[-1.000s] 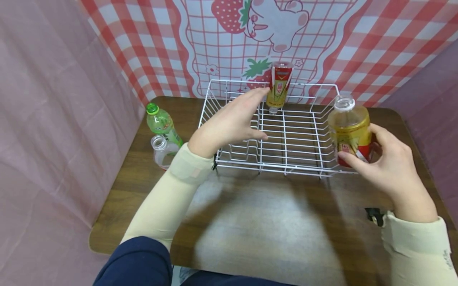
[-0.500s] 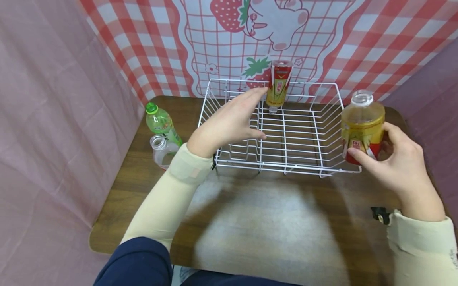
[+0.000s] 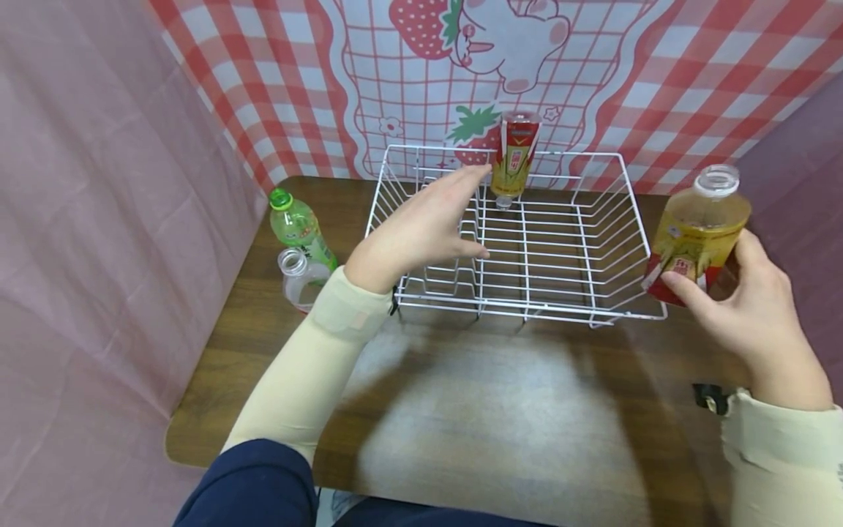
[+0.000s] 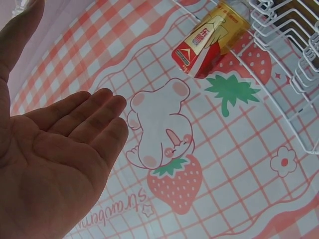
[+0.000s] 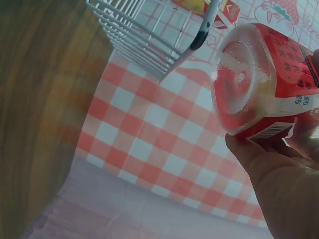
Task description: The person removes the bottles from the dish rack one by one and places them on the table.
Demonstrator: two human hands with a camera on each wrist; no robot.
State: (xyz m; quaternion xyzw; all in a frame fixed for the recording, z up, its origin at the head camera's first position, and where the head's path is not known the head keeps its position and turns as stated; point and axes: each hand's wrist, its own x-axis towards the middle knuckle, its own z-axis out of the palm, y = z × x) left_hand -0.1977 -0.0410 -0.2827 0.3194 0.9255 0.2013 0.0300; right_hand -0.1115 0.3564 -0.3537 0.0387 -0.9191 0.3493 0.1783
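Observation:
My right hand (image 3: pixel 757 307) grips an uncapped plastic bottle (image 3: pixel 698 227) with a gold and red label, held mouth up just beyond the right end of the white wire rack (image 3: pixel 560 307). In the right wrist view the bottle's clear base (image 5: pixel 241 74) faces the camera. My left hand (image 3: pixel 421 227) hovers over the rack's left part, fingers straight and thumb apart, holding nothing; the left wrist view shows its bare palm (image 4: pixel 65 159). Past its fingertips a second gold and red bottle (image 3: pixel 516 157) stands upside down at the rack's back.
Left of the rack, on the wooden table (image 3: pixel 217 395), stand a green bottle (image 3: pixel 296 227) with a green cap and an uncapped clear bottle (image 3: pixel 299 274), partly behind my left forearm. A red checked cloth (image 3: pixel 290 80) hangs behind, with pink curtains (image 3: pixel 79 219) at the sides.
My right hand has carried the bottle to the right, from over the rack's right end to outside it, and the bottle now tilts more. My left hand stays almost still.

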